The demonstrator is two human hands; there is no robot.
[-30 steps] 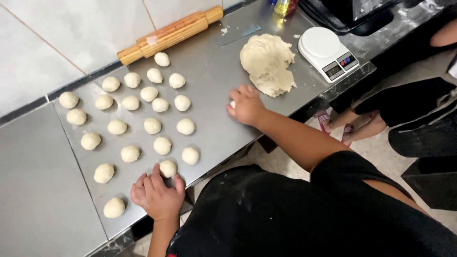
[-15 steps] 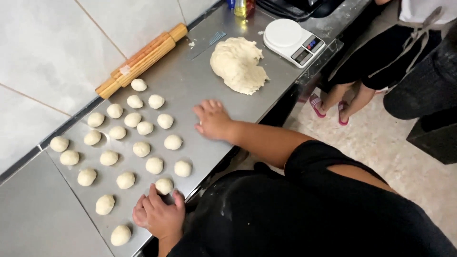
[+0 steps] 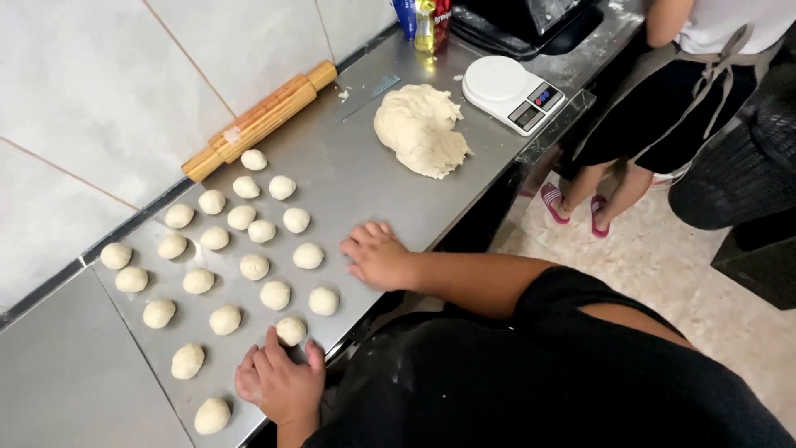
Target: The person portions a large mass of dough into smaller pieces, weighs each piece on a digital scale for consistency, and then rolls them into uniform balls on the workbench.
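Note:
My left hand [image 3: 278, 383] rests on the near edge of the steel counter [image 3: 365, 178]. Its fingers are spread, and the fingertips and thumb touch a small dough ball [image 3: 290, 330]. My right hand [image 3: 377, 254] lies palm down on the bare counter, fingers slightly apart, holding nothing; it is just right of two other dough balls [image 3: 308, 255] [image 3: 323, 300]. Several more small balls lie in loose rows to the left. A big lump of dough [image 3: 419, 129] sits further along the counter.
A wooden rolling pin [image 3: 261, 119] lies against the tiled wall. A white kitchen scale [image 3: 512, 91] stands by the big lump, and bottles [image 3: 423, 18] beyond it. Another person in an apron and pink sandals [image 3: 655, 108] stands at the counter's far end.
My right hand has drawn back from near the big lump toward the counter's near edge beside the balls. My left hand has stayed at the nearest ball. The view has tilted.

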